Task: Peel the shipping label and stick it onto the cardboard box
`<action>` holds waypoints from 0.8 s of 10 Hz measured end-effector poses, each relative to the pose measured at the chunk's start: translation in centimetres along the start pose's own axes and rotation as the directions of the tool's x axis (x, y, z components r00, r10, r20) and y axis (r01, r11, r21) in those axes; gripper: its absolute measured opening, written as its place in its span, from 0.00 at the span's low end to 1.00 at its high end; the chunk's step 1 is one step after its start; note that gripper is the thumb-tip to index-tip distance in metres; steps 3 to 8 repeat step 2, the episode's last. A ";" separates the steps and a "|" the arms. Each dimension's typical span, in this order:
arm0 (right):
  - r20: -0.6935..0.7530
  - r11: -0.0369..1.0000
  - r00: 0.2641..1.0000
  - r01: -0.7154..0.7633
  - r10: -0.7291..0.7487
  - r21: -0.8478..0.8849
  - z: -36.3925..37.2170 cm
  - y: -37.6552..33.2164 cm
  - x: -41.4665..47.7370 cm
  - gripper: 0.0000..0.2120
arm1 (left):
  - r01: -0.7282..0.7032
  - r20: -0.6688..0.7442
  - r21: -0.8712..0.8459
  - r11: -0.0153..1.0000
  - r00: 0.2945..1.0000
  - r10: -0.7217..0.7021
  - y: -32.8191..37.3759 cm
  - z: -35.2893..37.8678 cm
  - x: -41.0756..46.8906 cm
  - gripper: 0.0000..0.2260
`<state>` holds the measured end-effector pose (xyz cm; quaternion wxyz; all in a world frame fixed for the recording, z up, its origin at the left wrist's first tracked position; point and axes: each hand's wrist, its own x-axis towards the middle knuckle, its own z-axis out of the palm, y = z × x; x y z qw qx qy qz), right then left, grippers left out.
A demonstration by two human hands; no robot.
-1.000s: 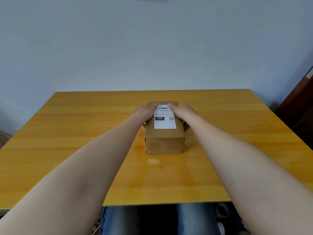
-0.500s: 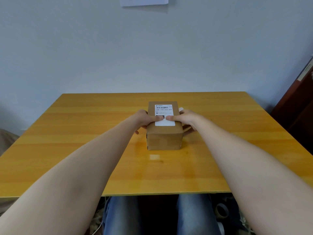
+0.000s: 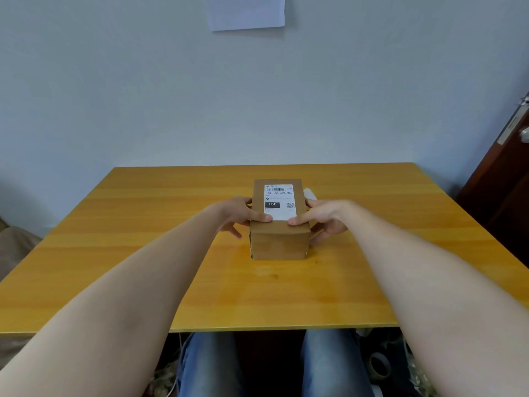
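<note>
Between the left hand (image 3: 239, 214) and right hand (image 3: 323, 217), the cardboard box (image 3: 279, 224) sits on the table (image 3: 143, 253), thumbs pinning the shipping label (image 3: 278, 202) on top. Uneven pressing could trap wrinkles or leave corners lifting.
</note>
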<state>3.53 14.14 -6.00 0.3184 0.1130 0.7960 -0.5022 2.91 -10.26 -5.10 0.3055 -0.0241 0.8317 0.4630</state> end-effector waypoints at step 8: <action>-0.130 0.979 0.990 0.025 -0.053 -0.203 0.5 -1.9 -1.4 0.46 | 0.017 -0.013 0.191 0.981 1.000 -0.015 2.6 -0.3 -1.4 0.46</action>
